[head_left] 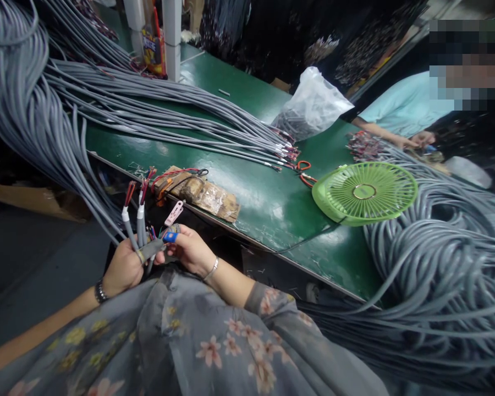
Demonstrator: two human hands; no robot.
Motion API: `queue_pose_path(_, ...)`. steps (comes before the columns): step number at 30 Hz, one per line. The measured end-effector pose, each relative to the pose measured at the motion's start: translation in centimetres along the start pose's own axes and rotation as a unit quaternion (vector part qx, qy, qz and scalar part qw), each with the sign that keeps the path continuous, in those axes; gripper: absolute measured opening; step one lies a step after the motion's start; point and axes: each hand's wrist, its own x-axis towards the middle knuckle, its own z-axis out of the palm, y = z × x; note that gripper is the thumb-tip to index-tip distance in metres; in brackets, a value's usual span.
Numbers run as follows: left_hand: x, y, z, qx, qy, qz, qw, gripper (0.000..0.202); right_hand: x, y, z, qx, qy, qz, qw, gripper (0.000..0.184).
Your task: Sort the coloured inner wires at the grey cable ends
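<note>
My left hand [126, 267] is closed around several grey cables [141, 226] near their ends. Two of these stand up with white bands and bared red and dark wires at their tips. A grey wrap covers what looks like the thumb of that hand. Close by on the right, my right hand [193, 252] pinches at thin coloured wires [152, 233] of a cable end; its fingertips partly hide them. Blue tape [170, 237] is wound around a digit of this hand. Just above it is a pale pink clip-like piece [174, 213].
A worn, taped block [206, 195] with red and black leads lies along the green table's edge [272, 242]. Grey cable bundles [181, 104] cross the table. Farther right are a green fan [365, 191], a plastic bag [313, 104], coiled cables [445, 264] and a co-worker's hands [421, 140].
</note>
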Motion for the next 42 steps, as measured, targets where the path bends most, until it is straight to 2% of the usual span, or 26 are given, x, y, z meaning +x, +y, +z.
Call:
queue_pose_path(3,0.1,0.4,-0.2,0.017,-0.065,-0.023,0.997,0.040,0.3,0.2,-0.3,0.035,-0.043,0.039,0.998,0.046)
queue_pose_path(5,0.1,0.5,-0.4,0.030,-0.082,-0.033,0.996,0.039,0.5,0.3,-0.4,0.046,-0.063,0.051,0.996,0.044)
queue_pose_path(11,-0.1,-0.1,-0.5,0.017,-0.020,-0.023,0.999,0.033,0.7,0.5,-1.1,0.050,-0.011,0.036,0.998,0.037)
queue_pose_path(13,-0.2,-0.1,-0.3,0.006,-0.010,-0.018,1.000,0.033,0.3,0.4,-1.3,0.039,-0.015,0.035,0.998,0.036)
queue_pose_path(16,-0.2,-0.1,-0.1,0.004,-0.015,-0.006,1.000,0.036,-0.4,0.3,-1.1,-0.002,-0.031,0.018,0.999,0.041)
queue_pose_path(21,-0.1,-0.8,-0.8,0.055,-0.032,0.018,0.998,0.037,-0.7,-0.2,-0.1,-0.102,-0.011,-0.010,0.995,0.049)
queue_pose_path(27,0.1,-1.7,-1.3,0.072,-0.020,0.015,0.997,0.035,-0.7,-0.5,0.2,-0.131,0.012,-0.010,0.991,0.046)
queue_pose_path(31,-0.1,-1.0,-0.7,0.046,0.003,0.022,0.999,0.035,-0.6,-0.3,0.0,-0.118,0.025,-0.015,0.993,0.039)
queue_pose_path(36,-0.5,-0.2,-0.4,0.045,0.034,0.008,0.998,0.031,-0.3,-0.8,-0.5,-0.039,0.078,-0.036,0.996,0.037)
queue_pose_path(42,-0.3,0.1,-0.1,0.032,0.020,0.023,0.999,0.030,-0.6,-1.3,-0.4,-0.032,0.018,-0.011,0.999,0.044)
